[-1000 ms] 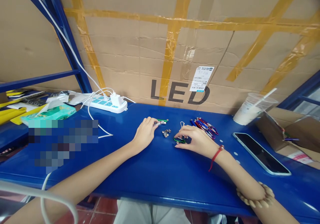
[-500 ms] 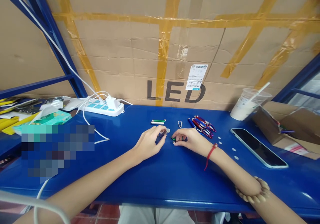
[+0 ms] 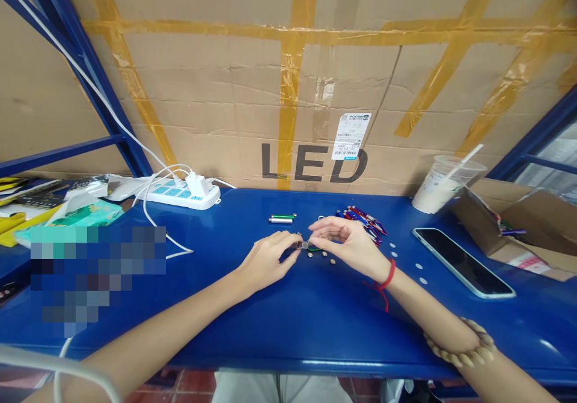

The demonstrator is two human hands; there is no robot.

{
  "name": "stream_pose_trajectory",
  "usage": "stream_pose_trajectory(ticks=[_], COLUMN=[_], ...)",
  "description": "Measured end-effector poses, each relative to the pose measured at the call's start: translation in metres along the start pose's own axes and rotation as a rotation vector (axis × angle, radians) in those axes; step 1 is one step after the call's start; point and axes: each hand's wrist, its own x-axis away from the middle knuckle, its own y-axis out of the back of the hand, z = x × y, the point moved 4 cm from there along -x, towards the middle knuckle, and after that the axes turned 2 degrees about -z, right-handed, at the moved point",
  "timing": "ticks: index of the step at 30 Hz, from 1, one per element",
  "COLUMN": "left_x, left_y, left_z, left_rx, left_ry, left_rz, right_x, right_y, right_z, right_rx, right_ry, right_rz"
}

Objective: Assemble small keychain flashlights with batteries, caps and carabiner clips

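Note:
My left hand [image 3: 273, 259] pinches a small round silver-grey piece [image 3: 305, 245] between thumb and fingertips; most of it is hidden. Close on its right is my right hand [image 3: 345, 241], its bent fingers and thumb drawn near the piece; whatever lies between them is too small to make out. A green clip [image 3: 315, 249] shows below the right fingers. Several small round metal pieces, like button cells [image 3: 324, 253], lie loose just under that hand. Beyond my hands a silver tube [image 3: 280, 220] rests beside a thin green tube [image 3: 283, 215].
Red, blue and purple pen-shaped lights [image 3: 360, 218] are heaped behind my right hand. Small pale discs [image 3: 419, 266] and a phone [image 3: 464, 263] lie rightward, near a plastic cup [image 3: 435, 190] and an open carton [image 3: 487, 229]. A power strip [image 3: 180, 196] with white cables stands left.
My right hand has lifted off the small metal pieces and moved up to the piece in my left hand, uncovering them. My left hand keeps its pinch, with the piece slightly lower.

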Motion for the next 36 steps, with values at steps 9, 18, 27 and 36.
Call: stream_pose_trajectory(ticks=[9, 18, 27, 36], left_x=[0.001, 0.001, 0.001, 0.001], left_y=[-0.001, -0.003, -0.002, -0.002], left_z=[0.000, 0.004, 0.003, 0.008], left_rx=[0.033, 0.051, 0.014, -0.008], left_ry=[-0.025, 0.054, 0.039, 0.161], left_rz=[-0.025, -0.027, -0.030, -0.086], right_x=[0.003, 0.013, 0.016, 0.003], right_y=[-0.007, -0.004, -0.012, 0.011], right_z=[-0.002, 0.019, 0.014, 0.012], right_rx=[0.042, 0.453, 0.917, 0.833], right_ry=[0.059, 0.542, 0.732, 0.293], right_rz=[0.007, -0.165, -0.076, -0.017])
